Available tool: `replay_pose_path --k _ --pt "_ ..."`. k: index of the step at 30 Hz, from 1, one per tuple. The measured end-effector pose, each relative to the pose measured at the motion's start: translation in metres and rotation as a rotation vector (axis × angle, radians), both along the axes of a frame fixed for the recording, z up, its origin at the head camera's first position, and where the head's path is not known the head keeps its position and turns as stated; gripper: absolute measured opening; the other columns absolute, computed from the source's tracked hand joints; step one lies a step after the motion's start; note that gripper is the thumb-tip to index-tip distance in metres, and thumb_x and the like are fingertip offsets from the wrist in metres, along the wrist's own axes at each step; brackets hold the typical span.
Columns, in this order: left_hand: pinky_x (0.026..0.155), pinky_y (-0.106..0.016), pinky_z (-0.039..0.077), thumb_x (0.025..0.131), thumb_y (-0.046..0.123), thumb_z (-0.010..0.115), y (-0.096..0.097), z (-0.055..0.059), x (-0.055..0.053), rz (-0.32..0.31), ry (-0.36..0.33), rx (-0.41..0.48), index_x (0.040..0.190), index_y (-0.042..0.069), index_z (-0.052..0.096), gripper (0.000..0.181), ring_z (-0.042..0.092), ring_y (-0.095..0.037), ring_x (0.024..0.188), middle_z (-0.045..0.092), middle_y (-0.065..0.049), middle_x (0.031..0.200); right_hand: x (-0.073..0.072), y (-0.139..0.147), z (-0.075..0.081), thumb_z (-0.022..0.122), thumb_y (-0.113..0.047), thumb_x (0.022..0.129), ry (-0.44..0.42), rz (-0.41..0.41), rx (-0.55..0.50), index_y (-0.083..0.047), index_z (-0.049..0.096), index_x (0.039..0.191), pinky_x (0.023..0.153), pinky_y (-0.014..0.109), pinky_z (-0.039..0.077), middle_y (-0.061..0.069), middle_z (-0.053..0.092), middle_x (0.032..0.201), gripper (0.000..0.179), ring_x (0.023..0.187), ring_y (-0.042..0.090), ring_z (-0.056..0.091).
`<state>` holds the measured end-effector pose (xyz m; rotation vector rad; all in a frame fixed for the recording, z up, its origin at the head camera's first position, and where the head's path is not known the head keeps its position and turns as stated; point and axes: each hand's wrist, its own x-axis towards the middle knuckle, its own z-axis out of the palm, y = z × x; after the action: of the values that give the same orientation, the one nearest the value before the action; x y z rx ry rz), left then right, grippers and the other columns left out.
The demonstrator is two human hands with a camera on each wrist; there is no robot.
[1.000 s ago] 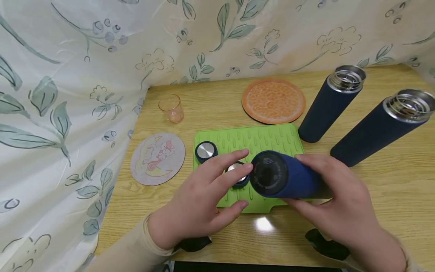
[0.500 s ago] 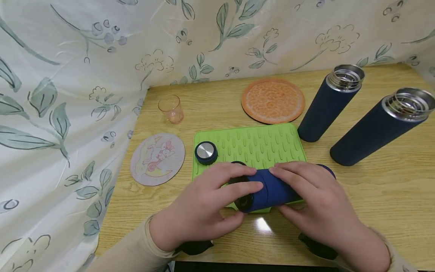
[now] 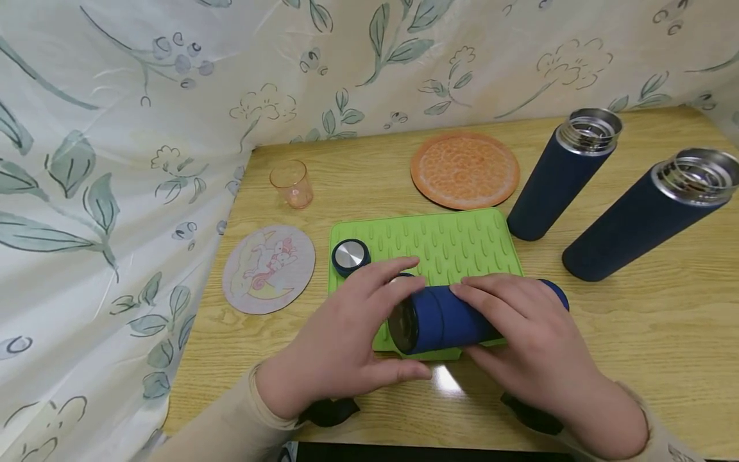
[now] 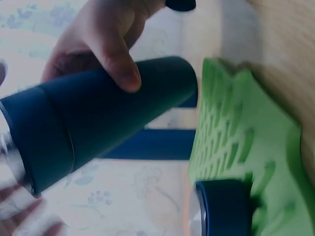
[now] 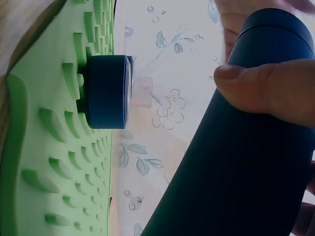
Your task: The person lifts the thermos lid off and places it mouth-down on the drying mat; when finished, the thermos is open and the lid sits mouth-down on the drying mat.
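A navy blue thermos bottle (image 3: 453, 321) lies tilted across the front of the green drying mat (image 3: 444, 247), raised over it. My right hand (image 3: 531, 333) grips its body, thumb on the near side. At its left end is a lid section with a seam and a shiny top. My left hand (image 3: 340, 333) is spread around that lid end, fingers straight; in the left wrist view its blurred fingers look apart from the lid. A navy lid with a brushed metal top (image 3: 350, 256) sits on the mat. A second lid (image 5: 106, 92) is mostly hidden in the head view.
Two tall navy bottles without lids, a rear one (image 3: 560, 176) and a front one (image 3: 641, 218), stand right of the mat. Behind it lies an orange round mat (image 3: 464, 170). To the left are a pink glass (image 3: 293, 186) and a round picture coaster (image 3: 268, 269).
My right hand has lowered the bottle and turned its lid end leftward. My left fingers closed onto the lid, then spread away from it again.
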<state>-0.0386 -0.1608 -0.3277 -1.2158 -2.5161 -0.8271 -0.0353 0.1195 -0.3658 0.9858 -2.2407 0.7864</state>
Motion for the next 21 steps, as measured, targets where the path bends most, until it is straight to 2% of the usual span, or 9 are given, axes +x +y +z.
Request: replay_pose_path --k 2,4,7,9,11,14,17,19,21 --pt "0.126 -0.050 0.047 0.084 0.037 0.098 -0.0018 -0.0024 -0.0025 -0.106 0.065 0.023 0.157 0.009 0.054 0.089 0.050 -0.036 0.156 0.049 -0.019 0.169 -0.0004 0.0006 -0.0002 0.077 -0.035 0.095 -0.010 -0.011 0.000 -0.008 0.077 0.137 0.102 0.039 0.048 0.012 0.078 0.126 0.049 0.112 0.035 0.073" --pt "0.127 -0.051 0.045 0.085 0.021 0.096 -0.0028 -0.0053 -0.0039 -0.183 0.138 0.036 0.157 0.008 0.055 0.083 0.047 -0.041 0.159 0.047 -0.023 0.170 0.0003 0.0013 0.0005 0.068 -0.047 0.106 -0.039 -0.023 0.005 -0.008 0.076 0.136 0.112 0.029 0.044 0.012 0.078 0.126 0.050 0.113 0.035 0.073" --pt "0.126 -0.047 0.048 0.084 0.000 0.086 -0.0031 -0.0088 -0.0051 -0.215 0.197 0.054 0.152 0.007 0.061 0.073 0.051 -0.042 0.156 0.053 -0.025 0.165 0.0009 0.0007 0.0011 0.052 -0.058 0.110 -0.052 -0.036 0.000 -0.007 0.077 0.134 0.120 0.019 0.034 0.013 0.078 0.125 0.061 0.113 0.035 0.073" --pt "0.123 -0.045 0.050 0.081 -0.006 0.083 -0.0034 -0.0102 -0.0057 -0.213 0.210 0.078 0.148 0.007 0.066 0.070 0.058 -0.039 0.150 0.059 -0.024 0.159 0.0003 -0.0005 0.0007 0.053 -0.058 0.110 -0.035 -0.037 -0.010 -0.008 0.078 0.133 0.119 0.019 0.035 0.012 0.079 0.124 0.060 0.112 0.034 0.073" --pt "0.119 -0.042 0.054 0.079 -0.006 0.085 -0.0039 -0.0107 -0.0062 -0.198 0.189 0.112 0.144 0.007 0.068 0.068 0.064 -0.035 0.143 0.064 -0.021 0.154 -0.0010 -0.0017 -0.0005 0.054 -0.056 0.111 -0.002 -0.033 -0.024 -0.008 0.079 0.132 0.111 0.026 0.042 0.011 0.079 0.123 0.058 0.110 0.034 0.074" --pt "0.109 -0.035 0.060 0.079 0.008 0.096 -0.0049 -0.0094 -0.0050 -0.136 0.087 0.149 0.142 0.008 0.069 0.068 0.071 -0.026 0.129 0.070 -0.016 0.142 -0.0027 -0.0025 -0.0026 0.058 -0.051 0.110 0.030 -0.025 -0.033 -0.009 0.079 0.132 0.101 0.039 0.048 0.010 0.079 0.123 0.052 0.109 0.034 0.075" --pt "0.093 -0.026 0.064 0.080 0.031 0.101 -0.0050 -0.0078 -0.0020 -0.011 -0.048 0.168 0.139 0.008 0.070 0.070 0.075 -0.014 0.110 0.076 -0.008 0.128 -0.0030 -0.0027 -0.0037 0.081 -0.033 0.093 0.026 0.006 -0.032 -0.009 0.079 0.133 0.097 0.044 0.049 0.011 0.079 0.124 0.046 0.110 0.035 0.074" --pt "0.083 -0.023 0.063 0.086 0.050 0.094 -0.0039 -0.0063 -0.0005 0.081 -0.091 0.142 0.135 0.009 0.071 0.068 0.074 -0.009 0.098 0.079 -0.002 0.118 -0.0031 -0.0034 -0.0036 0.086 -0.022 0.080 0.027 0.022 -0.033 -0.008 0.078 0.134 0.097 0.045 0.049 0.011 0.079 0.125 0.057 0.111 0.035 0.074" --pt "0.083 -0.027 0.064 0.095 0.065 0.079 -0.0021 -0.0056 -0.0005 0.134 -0.077 0.105 0.135 0.009 0.071 0.070 0.076 -0.011 0.100 0.080 -0.002 0.119 -0.0030 -0.0045 -0.0026 0.086 -0.023 0.083 0.037 0.015 -0.033 -0.008 0.078 0.133 0.097 0.045 0.049 0.012 0.079 0.124 0.053 0.110 0.036 0.074"
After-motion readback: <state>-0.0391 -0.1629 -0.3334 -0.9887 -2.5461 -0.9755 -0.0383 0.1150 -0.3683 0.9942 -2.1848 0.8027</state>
